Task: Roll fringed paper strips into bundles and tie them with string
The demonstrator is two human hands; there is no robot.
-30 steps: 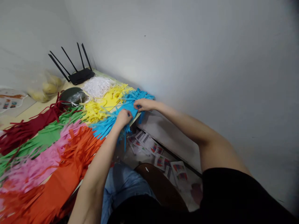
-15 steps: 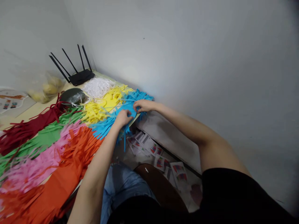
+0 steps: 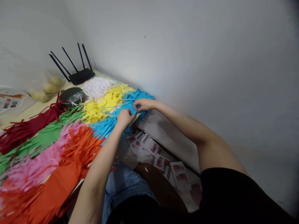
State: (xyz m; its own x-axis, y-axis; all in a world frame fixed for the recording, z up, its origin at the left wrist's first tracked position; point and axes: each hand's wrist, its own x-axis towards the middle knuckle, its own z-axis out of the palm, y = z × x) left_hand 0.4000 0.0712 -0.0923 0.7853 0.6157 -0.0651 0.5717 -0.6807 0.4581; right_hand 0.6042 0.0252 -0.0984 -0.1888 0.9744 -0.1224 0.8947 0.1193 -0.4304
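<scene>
A blue fringed piece of fabric lies at the table's right corner, its cut strips spreading to both sides and hanging over the edge. My left hand is closed on its near edge, thumb against the curled fingers. Just to the right, my right hand pinches the same blue piece near the corner, fingertips bent down onto it. Beside it on the left lies a yellow fringed piece. An orange fringed piece is under and left of my left forearm.
Pink, green and dark red fringed pieces cover the table's left. Behind stand a black router, a dark bowl, white shreds and a bag of yellow fruit. Printed packets lie on the floor by the wall.
My left hand has shifted slightly right along the blue piece's edge, toward my right hand. My right hand stays almost where it was.
</scene>
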